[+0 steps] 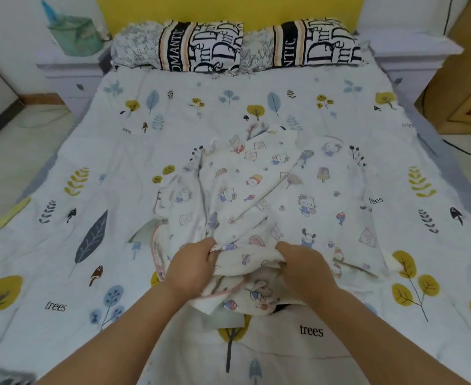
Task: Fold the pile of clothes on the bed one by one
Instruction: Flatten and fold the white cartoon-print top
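From the head camera, a wide bed fills nearly the whole view, covered with a white sheet printed with yellow trees, blue and grey leaves, small mushrooms and the word "trees". At its far end two pillows lie side by side against a yellow headboard: the left pillow and the right pillow, both part grey floral, part bold black lettering with striped bands. To the left of the headboard a green cloth bag sits on a pale ledge; what it holds cannot be made out. At the right edge stands a wooden cabinet, with a dark cable trailing on the floor beside it.

The pile of clothes lies in the middle of the bed, reaching toward the near edge. It is soft, crumpled white fabric printed with small cartoon characters, its folds overlapping so that separate garments are hard to tell apart. A pink-trimmed edge shows on its left side, and nothing else lies on or against it.

Both bare forearms reach in from the bottom of the view. The left hand has its fingers curled around a bunched fold at the pile's near edge. The right hand, just beside it, grips the same bunched strip of cloth, fingers tucked under, and the cloth stretches between the two hands.
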Demonstrator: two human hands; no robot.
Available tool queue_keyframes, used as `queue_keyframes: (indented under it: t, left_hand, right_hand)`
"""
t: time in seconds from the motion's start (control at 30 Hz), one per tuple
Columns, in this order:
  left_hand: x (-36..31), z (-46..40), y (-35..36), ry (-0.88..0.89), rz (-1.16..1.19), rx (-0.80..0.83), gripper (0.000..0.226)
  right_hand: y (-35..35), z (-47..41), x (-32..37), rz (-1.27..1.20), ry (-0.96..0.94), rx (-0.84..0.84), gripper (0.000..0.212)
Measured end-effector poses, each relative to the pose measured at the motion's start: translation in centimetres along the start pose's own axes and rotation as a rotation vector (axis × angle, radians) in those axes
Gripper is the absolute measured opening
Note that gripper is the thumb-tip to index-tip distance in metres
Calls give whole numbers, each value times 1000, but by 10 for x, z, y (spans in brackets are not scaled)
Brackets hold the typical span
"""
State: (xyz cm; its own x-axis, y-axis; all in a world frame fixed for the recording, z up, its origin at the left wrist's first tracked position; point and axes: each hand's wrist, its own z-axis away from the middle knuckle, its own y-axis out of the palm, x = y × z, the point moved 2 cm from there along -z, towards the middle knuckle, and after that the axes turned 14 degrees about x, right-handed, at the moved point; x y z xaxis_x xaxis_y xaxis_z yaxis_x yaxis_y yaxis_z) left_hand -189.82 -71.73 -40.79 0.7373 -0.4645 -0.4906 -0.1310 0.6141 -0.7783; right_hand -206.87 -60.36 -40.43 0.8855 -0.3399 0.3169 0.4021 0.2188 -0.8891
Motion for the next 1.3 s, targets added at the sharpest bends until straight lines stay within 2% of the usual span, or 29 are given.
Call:
queue_keyframes:
  t: [0.1,0.2,0.27,0.37,0.47,0.6,0.67,0.8,0.83,0.9,0.97,1.0,1.07,1.1,1.17,1.23,1.3]
  left_hand:
    - [-21,21,-30,53,41,36,33]
    - [-41,46,-65,87,71,92,27]
    - [-55,65,-90,108,21,148,25]
    - [-75,92,-121,116,-136,230,37]
    - [-94,114,-145,117,-178,181,32]
    - [-124,151,-180,161,154,156,23]
    - [-140,172,-195,174,350,235,29]
    - [-174,212,-221,319,692,381,45]
    - [-184,220,-227,358,792,394,41]
    - [-203,236,-238,399,980,419,17]
    - [-217,246,-245,364,1122,449,22]
    - [-222,250,-247,321,1150,458,23]
    - [-233,257,-249,240,1165,439,19]
    - [-237,259,-250,218,1173,419,19]
    - [-244,263,-249,199,1170,389,24]
    - [-249,265,-246,182,1161,388,26]
    - [-251,266,-242,171,1109,376,24]
  right_hand:
    - [-25,25,4,-90,22,5,15]
    - [-58,57,14,-205,41,15,28]
    - [-84,80,21,-283,59,8,23]
    - [-125,114,36,-332,63,-31,15]
    - [-162,144,51,-388,52,-73,16]
    - [-202,184,63,-581,47,-104,16]
    - [-221,202,68,-606,36,-144,18]
    - [-256,232,81,-588,11,-255,19]
    - [-264,239,85,-586,11,-294,20]
    - [-277,251,93,-561,10,-348,21]
    - [-286,262,103,-518,17,-361,15]
    - [-290,267,110,-510,14,-362,8]
    - [-297,279,126,-527,-45,-418,24]
    - [-301,287,135,-582,-113,-472,29]
    - [-308,305,162,-726,-312,-531,25]
    - [-308,317,189,-735,-451,-446,33]
    - [-300,316,209,-543,-418,-322,50]
